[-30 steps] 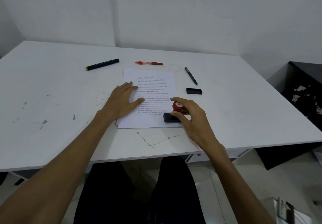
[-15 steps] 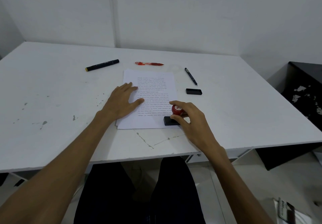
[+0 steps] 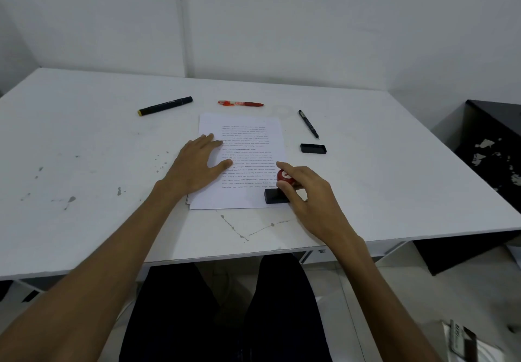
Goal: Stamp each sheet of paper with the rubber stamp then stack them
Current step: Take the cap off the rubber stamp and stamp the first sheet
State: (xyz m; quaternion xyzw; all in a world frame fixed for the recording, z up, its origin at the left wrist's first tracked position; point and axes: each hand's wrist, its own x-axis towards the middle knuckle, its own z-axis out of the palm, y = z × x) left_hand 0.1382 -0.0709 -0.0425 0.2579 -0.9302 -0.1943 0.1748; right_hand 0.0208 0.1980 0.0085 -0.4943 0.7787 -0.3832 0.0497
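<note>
A thin stack of printed sheets (image 3: pixel 242 136) lies in the middle of the white table (image 3: pixel 84 164). My left hand (image 3: pixel 197 164) rests flat on the stack's left side, fingers spread. My right hand (image 3: pixel 307 195) grips the red knob of the rubber stamp (image 3: pixel 277 192), whose black base presses on the top sheet's lower right corner. My fingers hide part of the knob.
Beyond the paper lie a black marker with a yellow end (image 3: pixel 165 105), a red pen (image 3: pixel 241 104) and a black pen (image 3: pixel 308 123). A small black cap or pad (image 3: pixel 313 148) sits right of the sheets. A dark cabinet (image 3: pixel 490 164) stands at the right.
The stamp has slid slightly down and toward me, settling on the sheet's lower right corner. The left hand has stayed flat on the paper.
</note>
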